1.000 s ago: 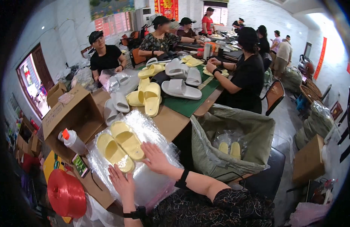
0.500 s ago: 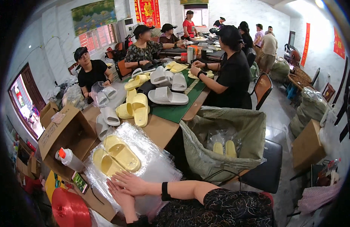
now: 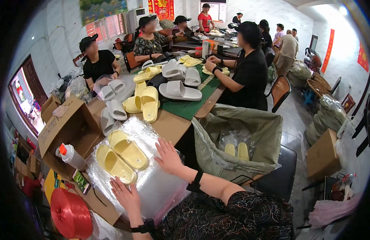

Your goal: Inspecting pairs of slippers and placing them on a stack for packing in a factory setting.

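Note:
A pair of yellow slippers (image 3: 129, 154) lies side by side on a stack of clear plastic bags (image 3: 157, 186) at the near end of the table. Whether they lie on the top bag or inside it I cannot tell. My left hand (image 3: 126, 197) rests by the near end of the slippers, fingers stretched out and close to one toe. To the right of the pair, my right hand (image 3: 169, 157) is spread over the edge of the bags. Neither hand holds anything.
Beyond the bags are loose yellow slippers (image 3: 149, 105) and grey slippers (image 3: 180, 91). A carton (image 3: 69, 126), a white bottle (image 3: 73, 158), a phone (image 3: 81, 182) and a red twine roll (image 3: 71, 214) stand left. A green sack (image 3: 249, 116) gapes at right. Several people sit around the table.
My hands were together, the right over the left, below the slippers. Now they are apart: the right has moved right and away from me, while the left stays near the slippers' near end.

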`<state>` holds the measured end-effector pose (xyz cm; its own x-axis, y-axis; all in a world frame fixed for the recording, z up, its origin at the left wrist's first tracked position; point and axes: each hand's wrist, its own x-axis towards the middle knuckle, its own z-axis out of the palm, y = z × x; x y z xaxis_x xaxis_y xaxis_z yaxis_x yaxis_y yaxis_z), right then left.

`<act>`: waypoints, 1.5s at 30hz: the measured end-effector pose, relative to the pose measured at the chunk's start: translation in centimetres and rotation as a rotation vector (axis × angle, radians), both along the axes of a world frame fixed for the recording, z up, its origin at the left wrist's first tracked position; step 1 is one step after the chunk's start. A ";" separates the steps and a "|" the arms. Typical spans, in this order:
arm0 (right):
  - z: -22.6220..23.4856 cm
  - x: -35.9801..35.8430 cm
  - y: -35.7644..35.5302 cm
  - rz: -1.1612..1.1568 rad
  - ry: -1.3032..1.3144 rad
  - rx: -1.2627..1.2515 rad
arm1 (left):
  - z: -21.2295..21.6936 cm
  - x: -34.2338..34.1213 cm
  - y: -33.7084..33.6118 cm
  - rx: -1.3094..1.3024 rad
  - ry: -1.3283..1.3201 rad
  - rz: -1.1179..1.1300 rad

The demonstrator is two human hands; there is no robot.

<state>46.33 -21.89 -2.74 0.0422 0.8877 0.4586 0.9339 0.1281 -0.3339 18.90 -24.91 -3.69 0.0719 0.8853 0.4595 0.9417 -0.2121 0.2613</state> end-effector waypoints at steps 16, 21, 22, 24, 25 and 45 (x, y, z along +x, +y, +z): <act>-1.3 -7.2 1.2 0.354 0.088 0.144 | 0.2 0.1 0.0 -0.040 0.017 0.018; -1.9 -1.6 1.5 0.106 0.095 0.060 | 0.4 0.3 -0.1 -0.008 0.035 0.006; -1.7 -1.0 1.2 0.048 0.079 -0.025 | 0.3 0.3 -0.1 -0.024 0.038 0.012; -1.0 -1.3 1.0 0.045 0.101 0.044 | 0.1 0.3 0.1 -0.024 0.040 0.015; -0.5 -2.1 1.0 0.068 0.126 0.082 | 0.0 0.2 0.1 -0.010 0.043 0.013; -0.9 -4.1 3.3 0.355 0.228 0.013 | -0.3 0.0 0.5 -0.039 -0.073 0.020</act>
